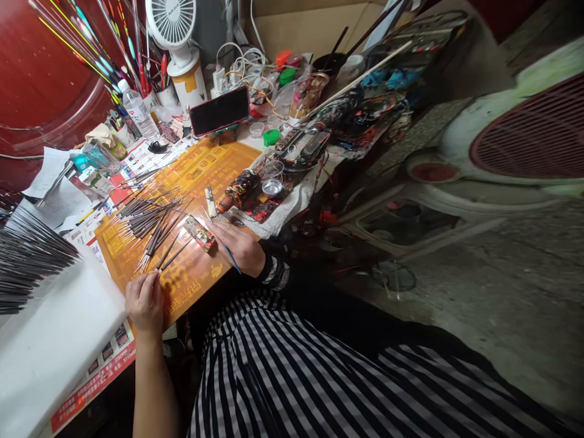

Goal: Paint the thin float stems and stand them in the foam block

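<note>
My left hand [145,299] is at the near left edge of the orange mat [201,277], its fingertips pinched on the end of a thin dark stick [177,254]. The stick points up and right toward a small paint-smeared block [199,233]. In my right hand [239,246] is a thin blue brush [232,258], its handle end toward me and its tip by the block. Beyond my left hand lies a loose pile of dark sticks with thin pale ends [148,213]. A small pale strip [210,202] lies beyond my right hand.
White foam [59,347] holding many dark sticks [31,261] stands at left. Behind the mat are a phone [219,111], a water bottle [139,112] and a fan [171,24]. A paint-covered jar [244,185] and a small metal cup [272,187] are at the mat's right.
</note>
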`<state>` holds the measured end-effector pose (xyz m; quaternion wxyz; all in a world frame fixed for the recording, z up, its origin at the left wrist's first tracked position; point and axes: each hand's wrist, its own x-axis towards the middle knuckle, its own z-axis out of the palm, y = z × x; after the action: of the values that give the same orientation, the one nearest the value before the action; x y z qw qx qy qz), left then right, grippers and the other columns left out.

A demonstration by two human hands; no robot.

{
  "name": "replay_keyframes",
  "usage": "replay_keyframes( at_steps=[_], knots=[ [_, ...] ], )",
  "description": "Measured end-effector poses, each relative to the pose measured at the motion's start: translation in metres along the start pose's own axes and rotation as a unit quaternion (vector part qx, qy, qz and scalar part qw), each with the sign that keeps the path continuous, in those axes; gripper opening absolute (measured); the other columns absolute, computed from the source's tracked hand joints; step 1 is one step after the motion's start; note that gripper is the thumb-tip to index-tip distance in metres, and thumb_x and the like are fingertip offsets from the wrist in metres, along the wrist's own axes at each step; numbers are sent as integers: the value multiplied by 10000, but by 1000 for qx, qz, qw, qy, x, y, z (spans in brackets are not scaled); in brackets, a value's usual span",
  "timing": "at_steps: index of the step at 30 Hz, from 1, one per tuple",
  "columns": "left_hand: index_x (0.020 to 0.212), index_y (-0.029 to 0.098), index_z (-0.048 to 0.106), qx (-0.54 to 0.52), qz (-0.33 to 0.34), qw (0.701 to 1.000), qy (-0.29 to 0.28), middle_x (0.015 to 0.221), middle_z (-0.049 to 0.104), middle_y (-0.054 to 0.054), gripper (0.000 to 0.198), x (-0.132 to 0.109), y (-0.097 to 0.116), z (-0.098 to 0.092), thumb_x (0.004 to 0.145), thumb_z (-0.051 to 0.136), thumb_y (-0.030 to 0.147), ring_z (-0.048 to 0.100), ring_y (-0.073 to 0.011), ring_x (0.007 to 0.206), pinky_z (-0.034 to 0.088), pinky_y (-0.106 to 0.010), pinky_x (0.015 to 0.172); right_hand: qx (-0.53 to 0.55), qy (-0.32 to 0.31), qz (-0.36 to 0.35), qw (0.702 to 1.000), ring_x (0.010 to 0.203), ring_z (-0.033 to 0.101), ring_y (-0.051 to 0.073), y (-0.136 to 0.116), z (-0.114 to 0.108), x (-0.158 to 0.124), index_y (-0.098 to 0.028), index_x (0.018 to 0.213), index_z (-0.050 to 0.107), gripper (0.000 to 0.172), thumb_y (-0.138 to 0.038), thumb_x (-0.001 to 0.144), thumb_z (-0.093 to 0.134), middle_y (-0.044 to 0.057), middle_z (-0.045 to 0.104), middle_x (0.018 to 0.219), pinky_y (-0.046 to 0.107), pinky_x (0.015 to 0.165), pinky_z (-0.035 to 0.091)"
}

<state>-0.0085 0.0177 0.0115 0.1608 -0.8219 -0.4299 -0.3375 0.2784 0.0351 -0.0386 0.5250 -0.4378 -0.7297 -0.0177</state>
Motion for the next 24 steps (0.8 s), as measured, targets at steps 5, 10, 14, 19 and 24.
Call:
replay_keyframes(
  at_steps=[5,10,14,19,24],
  knots=[
    [1099,191,691,-2,0,1000,-1,970,716,-81,200,-1,-1,2,912,652,132,621,-184,872,489,-321,804,15,44,-43,998,1221,666,230,9,-11,-11,-161,1502,453,501,-126,1002,455,134,697,1291,407,1020,598],
    [1082,196,695,-8,-15,1000,-8,968,727,-73,168,-1,-1,4,928,637,161,637,-178,869,491,-326,804,12,72,-92,993,1041,729,219,27,-19,-26,-169,1454,505,468,-138,988,483,123,747,1134,379,880,639],
    [1068,199,699,-7,-28,1000,-9,960,731,-71,148,-2,0,3,934,636,189,644,-176,861,497,-332,803,15,64,-102,993,1023,724,218,32,-17,-29,-155,1460,501,465,-160,995,492,132,743,1115,374,873,634],
    [1062,204,700,-11,-34,999,-11,958,730,-74,146,-1,1,3,935,629,190,642,-181,864,504,-340,798,10,57,-95,994,1058,709,231,32,-15,-30,-151,1477,486,479,-178,999,499,135,740,1122,389,906,623],
    [1071,202,695,-12,-30,999,-9,959,727,-75,159,0,2,2,928,633,174,636,-180,862,500,-336,800,0,40,-83,996,1052,715,225,31,-14,-31,-174,1463,506,460,-186,1004,481,127,735,1162,394,913,623]
  ],
)
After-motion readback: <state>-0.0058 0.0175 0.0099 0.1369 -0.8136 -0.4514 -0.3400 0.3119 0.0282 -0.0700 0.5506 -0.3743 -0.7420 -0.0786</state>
